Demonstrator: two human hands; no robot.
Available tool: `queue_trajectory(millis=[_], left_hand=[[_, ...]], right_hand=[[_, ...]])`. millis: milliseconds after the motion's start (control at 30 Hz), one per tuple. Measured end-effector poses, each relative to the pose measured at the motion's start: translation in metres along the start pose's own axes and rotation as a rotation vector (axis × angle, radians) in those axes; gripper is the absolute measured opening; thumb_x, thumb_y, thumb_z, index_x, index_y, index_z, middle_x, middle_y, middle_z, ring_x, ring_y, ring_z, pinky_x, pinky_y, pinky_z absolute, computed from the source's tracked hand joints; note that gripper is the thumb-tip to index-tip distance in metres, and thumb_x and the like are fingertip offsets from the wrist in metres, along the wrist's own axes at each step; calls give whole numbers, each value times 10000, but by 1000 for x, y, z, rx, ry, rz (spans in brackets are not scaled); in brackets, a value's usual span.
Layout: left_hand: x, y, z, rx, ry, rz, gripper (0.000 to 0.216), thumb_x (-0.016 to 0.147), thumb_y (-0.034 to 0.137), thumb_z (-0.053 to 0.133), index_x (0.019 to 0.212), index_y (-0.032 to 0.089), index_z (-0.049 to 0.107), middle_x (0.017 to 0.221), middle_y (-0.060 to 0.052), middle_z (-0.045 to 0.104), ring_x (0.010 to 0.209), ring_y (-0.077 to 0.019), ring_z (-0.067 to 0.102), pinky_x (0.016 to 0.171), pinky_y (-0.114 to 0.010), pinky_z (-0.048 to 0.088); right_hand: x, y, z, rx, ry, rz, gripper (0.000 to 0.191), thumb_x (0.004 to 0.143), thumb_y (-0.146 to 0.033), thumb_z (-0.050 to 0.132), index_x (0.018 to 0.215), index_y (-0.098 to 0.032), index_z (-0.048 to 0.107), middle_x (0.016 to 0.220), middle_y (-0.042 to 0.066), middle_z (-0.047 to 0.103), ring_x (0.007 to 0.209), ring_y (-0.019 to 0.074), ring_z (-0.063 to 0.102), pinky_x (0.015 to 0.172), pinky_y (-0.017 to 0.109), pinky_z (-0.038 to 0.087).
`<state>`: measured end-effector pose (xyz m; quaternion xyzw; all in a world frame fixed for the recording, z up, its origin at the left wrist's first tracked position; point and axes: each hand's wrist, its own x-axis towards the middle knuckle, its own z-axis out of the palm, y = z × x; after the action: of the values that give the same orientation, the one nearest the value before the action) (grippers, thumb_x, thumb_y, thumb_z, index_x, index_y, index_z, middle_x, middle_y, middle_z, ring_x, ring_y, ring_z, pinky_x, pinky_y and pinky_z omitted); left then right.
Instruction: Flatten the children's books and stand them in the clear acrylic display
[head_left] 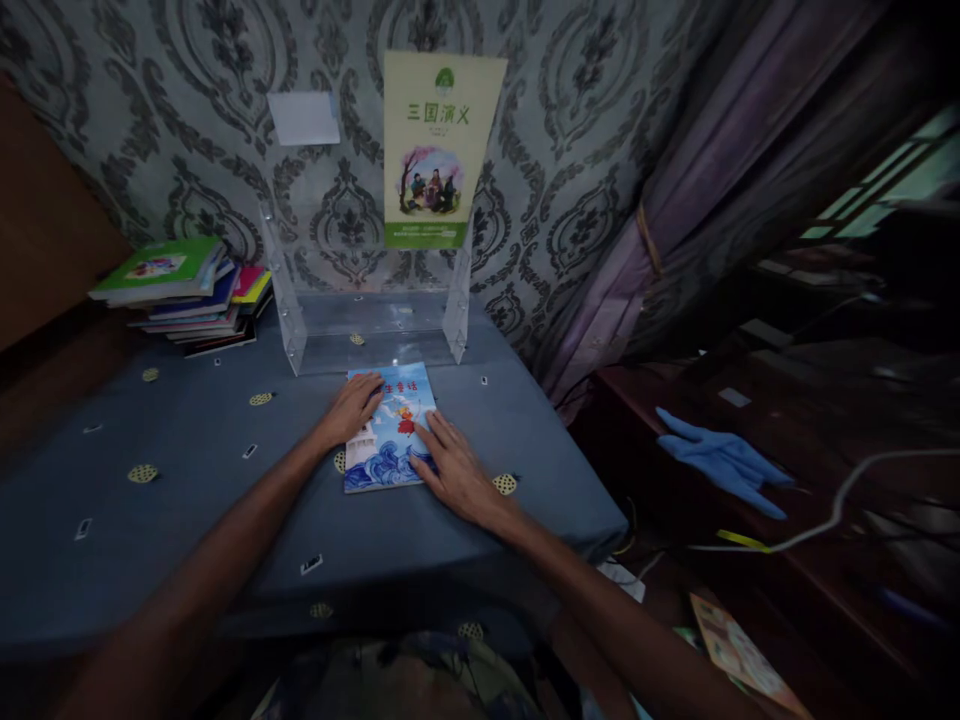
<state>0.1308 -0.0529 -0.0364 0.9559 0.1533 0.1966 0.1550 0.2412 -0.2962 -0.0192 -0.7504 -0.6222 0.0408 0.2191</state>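
A thin blue picture book (396,428) lies flat on the blue-grey tablecloth (187,470), just in front of a clear acrylic stand (367,330). My left hand (352,408) rests on the book's upper left part, fingers stretched flat. On the book's lower right edge my right hand (454,468) presses down, fingers spread. A green and cream book (439,150) with Chinese characters stands upright in the right side of the stand, against the patterned wall.
A stack of several colourful books (187,295) lies at the table's back left. A white note (304,118) sticks to the wall. To the right, a dark wooden bench holds a blue glove (720,460) and a white cable (847,500). Purple curtain (690,220) hangs beyond the table's right edge.
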Motion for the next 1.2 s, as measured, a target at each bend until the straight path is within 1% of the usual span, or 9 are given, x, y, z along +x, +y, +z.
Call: queue_trajectory(millis=[167, 267, 400, 567, 733, 867, 967, 1100, 1200], left_hand=[[6, 17, -1, 180, -20, 2, 445, 1045, 396, 363, 1357, 156, 570, 1448, -140, 573, 1386, -268, 490, 1185, -462, 337], [24, 36, 4, 268, -76, 46, 412, 1038, 366, 401, 1359, 169, 567, 1463, -145, 556, 1376, -275, 498, 1152, -464, 368], [56, 55, 14, 282, -123, 111, 409, 1027, 330, 433, 1379, 161, 553, 1465, -133, 558, 1353, -254, 515, 1139, -423, 373], [77, 56, 18, 273, -122, 116, 399, 1025, 331, 414, 1355, 180, 579, 1400, -125, 607, 1283, -279, 553, 1067, -458, 423], [67, 47, 19, 231, -140, 123, 450, 1031, 354, 366, 1424, 206, 527, 1495, -104, 535, 1371, -255, 496, 1136, -441, 370], [51, 40, 17, 187, -171, 134, 512, 1038, 406, 319, 1489, 205, 455, 1570, -89, 440, 1469, -224, 380, 1197, -424, 291], [38, 30, 11, 168, -180, 94, 535, 1041, 440, 306, 1506, 206, 432, 1590, -93, 403, 1496, -225, 330, 1214, -440, 257], [23, 12, 1, 179, -148, 0, 542, 1040, 462, 312, 1506, 213, 433, 1588, -112, 400, 1500, -258, 318, 1208, -486, 257], [14, 3, -3, 194, -140, -72, 561, 1046, 463, 291, 1518, 186, 415, 1598, -131, 373, 1511, -277, 287, 1208, -513, 241]], right_hand=[[0, 0, 1, -2, 25, -17, 562, 1016, -431, 469, 1489, -128, 453, 1594, 203, 360, 1513, 317, 276, 1210, 521, 323], [0, 0, 3, -6, 42, -23, 552, 1013, -415, 479, 1473, -110, 469, 1587, 215, 366, 1511, 322, 280, 1207, 517, 336], [-1, 1, 6, -7, 64, -18, 545, 1006, -407, 498, 1477, -135, 465, 1594, 196, 365, 1512, 319, 280, 1204, 526, 340], [-1, -4, -1, -12, 25, 0, 549, 1012, -403, 497, 1477, -114, 462, 1594, 207, 359, 1516, 313, 270, 1217, 495, 321], [-1, -8, -8, -17, -13, 11, 557, 1017, -391, 488, 1476, -78, 461, 1592, 226, 353, 1521, 308, 257, 1235, 465, 289], [-1, -7, -6, -24, -9, 14, 556, 1025, -432, 453, 1496, -136, 445, 1608, 185, 343, 1524, 298, 252, 1225, 491, 302], [-2, -4, -2, -21, 1, 10, 557, 1029, -445, 435, 1504, -155, 436, 1613, 177, 338, 1522, 302, 257, 1212, 518, 318], [-2, -1, -6, -19, 3, -12, 558, 1027, -458, 442, 1504, -168, 442, 1602, 169, 361, 1516, 302, 274, 1204, 512, 326], [6, 5, -14, -19, -35, -28, 569, 989, -474, 531, 1460, -154, 505, 1553, 183, 433, 1463, 310, 377, 1190, 489, 345]])
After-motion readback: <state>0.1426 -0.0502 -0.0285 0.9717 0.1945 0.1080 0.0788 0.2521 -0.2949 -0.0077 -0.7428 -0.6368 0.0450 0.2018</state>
